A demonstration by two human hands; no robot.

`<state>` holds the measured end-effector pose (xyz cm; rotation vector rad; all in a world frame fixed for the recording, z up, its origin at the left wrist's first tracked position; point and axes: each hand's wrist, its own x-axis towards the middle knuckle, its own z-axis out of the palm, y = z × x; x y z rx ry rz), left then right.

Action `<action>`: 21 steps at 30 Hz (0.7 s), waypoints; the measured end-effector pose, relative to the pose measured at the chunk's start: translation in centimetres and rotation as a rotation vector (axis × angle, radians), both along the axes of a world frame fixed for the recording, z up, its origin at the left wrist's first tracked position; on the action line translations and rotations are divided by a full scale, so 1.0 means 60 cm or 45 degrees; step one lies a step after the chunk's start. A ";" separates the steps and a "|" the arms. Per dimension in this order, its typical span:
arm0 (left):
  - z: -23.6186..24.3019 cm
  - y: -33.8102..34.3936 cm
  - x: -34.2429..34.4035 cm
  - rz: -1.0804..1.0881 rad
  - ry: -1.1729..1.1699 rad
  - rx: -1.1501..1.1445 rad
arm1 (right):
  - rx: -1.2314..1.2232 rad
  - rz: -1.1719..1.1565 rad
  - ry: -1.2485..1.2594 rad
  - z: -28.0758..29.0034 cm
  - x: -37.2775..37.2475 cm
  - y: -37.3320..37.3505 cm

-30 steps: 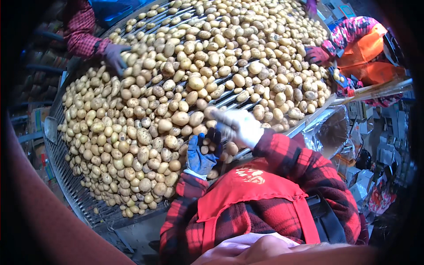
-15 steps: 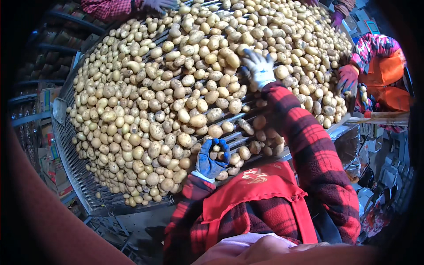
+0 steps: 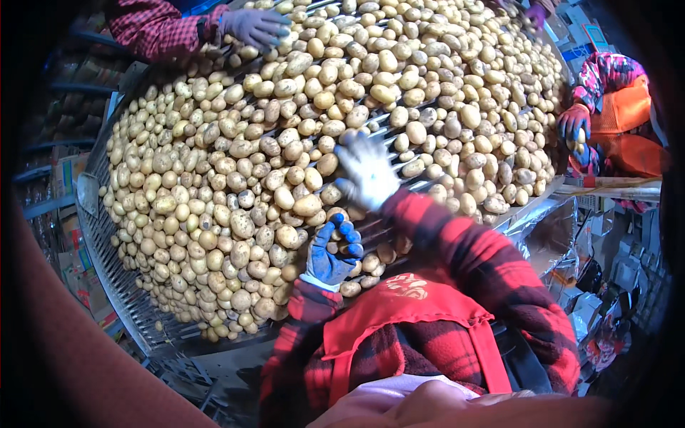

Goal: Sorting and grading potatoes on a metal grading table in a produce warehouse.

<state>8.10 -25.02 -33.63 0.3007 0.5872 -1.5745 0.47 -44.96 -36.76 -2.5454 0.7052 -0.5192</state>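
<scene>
Potatoes (image 3: 205,214) are heaped across a slatted metal sorting table (image 3: 96,207). My left hand (image 3: 331,255), in a blue glove, is curled at the near side of the heap, its fingers around small potatoes that are partly hidden in the palm. My right hand (image 3: 365,171), in a white glove and blurred by motion, reaches over a gap in the heap where bare slats show, above and a little right of my left hand. Its fingers are spread among the potatoes, with nothing clearly held.
A co-worker's gloved hand (image 3: 257,27) reaches in at top left, another (image 3: 536,16) at top right. A person in an orange apron (image 3: 619,114) works at the right, holding potatoes. A metal rail (image 3: 606,187) and plastic-covered items (image 3: 546,239) lie right; stacked crates (image 3: 68,121) stand left.
My right hand swung up to the upper right of the heap, then back down and left. My left hand stays curled nearby. The top-left co-worker's hand moved up and right across the potatoes.
</scene>
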 end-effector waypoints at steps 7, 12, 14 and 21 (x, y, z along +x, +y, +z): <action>0.037 -0.022 0.011 0.045 -0.118 0.006 | 0.061 0.172 -0.340 0.046 -0.074 -0.002; 0.006 -0.019 -0.020 0.056 0.061 0.096 | -0.415 -0.279 0.502 -0.025 -0.012 -0.161; -0.011 -0.017 -0.022 0.044 -0.074 0.117 | -0.294 -0.219 0.816 -0.020 0.034 -0.182; 0.021 -0.037 -0.012 0.152 0.128 0.097 | 0.401 -0.083 -0.016 0.091 -0.072 -0.099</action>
